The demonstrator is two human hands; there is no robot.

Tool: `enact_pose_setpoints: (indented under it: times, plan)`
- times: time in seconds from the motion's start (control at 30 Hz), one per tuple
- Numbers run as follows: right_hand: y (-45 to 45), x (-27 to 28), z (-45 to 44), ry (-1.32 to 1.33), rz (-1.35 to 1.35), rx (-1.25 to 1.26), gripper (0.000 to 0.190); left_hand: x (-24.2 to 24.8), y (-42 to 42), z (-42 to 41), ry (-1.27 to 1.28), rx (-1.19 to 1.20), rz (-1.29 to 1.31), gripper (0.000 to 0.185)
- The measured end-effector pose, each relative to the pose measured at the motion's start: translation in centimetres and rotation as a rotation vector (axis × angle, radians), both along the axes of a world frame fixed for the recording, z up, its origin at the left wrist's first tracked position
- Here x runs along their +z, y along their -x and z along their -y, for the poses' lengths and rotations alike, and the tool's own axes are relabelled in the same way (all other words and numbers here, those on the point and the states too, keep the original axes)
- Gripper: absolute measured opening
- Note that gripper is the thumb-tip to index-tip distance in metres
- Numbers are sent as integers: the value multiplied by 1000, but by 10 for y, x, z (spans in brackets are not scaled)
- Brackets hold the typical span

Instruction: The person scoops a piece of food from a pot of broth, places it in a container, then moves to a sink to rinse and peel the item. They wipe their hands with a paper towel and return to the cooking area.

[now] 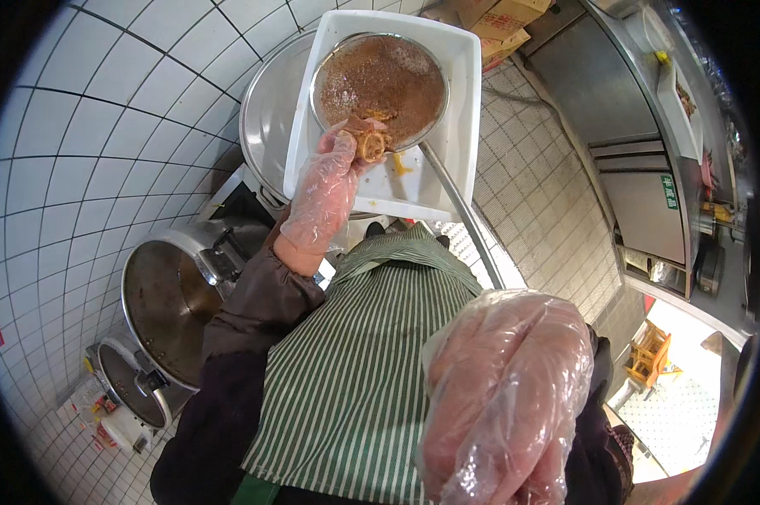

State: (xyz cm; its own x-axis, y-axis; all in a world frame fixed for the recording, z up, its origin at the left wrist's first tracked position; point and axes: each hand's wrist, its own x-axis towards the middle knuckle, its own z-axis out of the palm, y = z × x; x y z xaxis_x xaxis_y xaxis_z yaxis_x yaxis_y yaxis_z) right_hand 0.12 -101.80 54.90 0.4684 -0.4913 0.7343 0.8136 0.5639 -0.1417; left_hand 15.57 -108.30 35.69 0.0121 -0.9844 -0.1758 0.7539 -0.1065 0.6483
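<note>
My left hand (329, 183), in a clear plastic glove, grips a brown piece of meat with bone (371, 144) at the near edge of a round mesh strainer (386, 82). The strainer lies over a white plastic tub (465, 120) with a yellow-brown smear on its bottom. Its long metal handle (462, 205) runs down toward my right hand (509, 398), which is gloved in clear plastic and raised close to the camera. The handle's end passes out of sight behind that hand, whose fingers look curled; whether they hold the handle cannot be told.
A large round metal vessel (272, 107) stands left of the tub, partly behind it. Two steel pots (165, 309) (133, 379) stand at the lower left by the tiled wall. Cardboard boxes (503, 22) are at the top. Steel cabinets (645, 214) line the right, and a wooden chair (651, 356) is farther off.
</note>
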Motion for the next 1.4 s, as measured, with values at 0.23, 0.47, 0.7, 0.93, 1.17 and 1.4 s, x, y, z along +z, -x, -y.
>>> enact_pose_setpoints:
  times: [0.23, 0.47, 0.7, 0.93, 1.17, 1.4]
  plan:
    - [21, 18, 15, -47, -468, -183, 26, 4, 2, -2, 44, 17, 97, 41]
    - [32, 23, 14, 19, -459, -309, 29, 1, 4, 1, 41, 5, 134, 42]
    - [16, 8, 27, 36, 6, -115, 30, -17, 7, 6, 48, -22, 124, 41]
    - [54, 7, 41, -38, -576, -361, 22, 19, 15, 9, 25, -33, 253, 39]
    - [56, -41, 70, -509, -1245, -382, 32, 39, 18, 22, 35, -226, 420, 50]
    - [80, -110, 80, -334, -1687, -778, 38, -16, 15, 57, 62, -232, 450, 40]
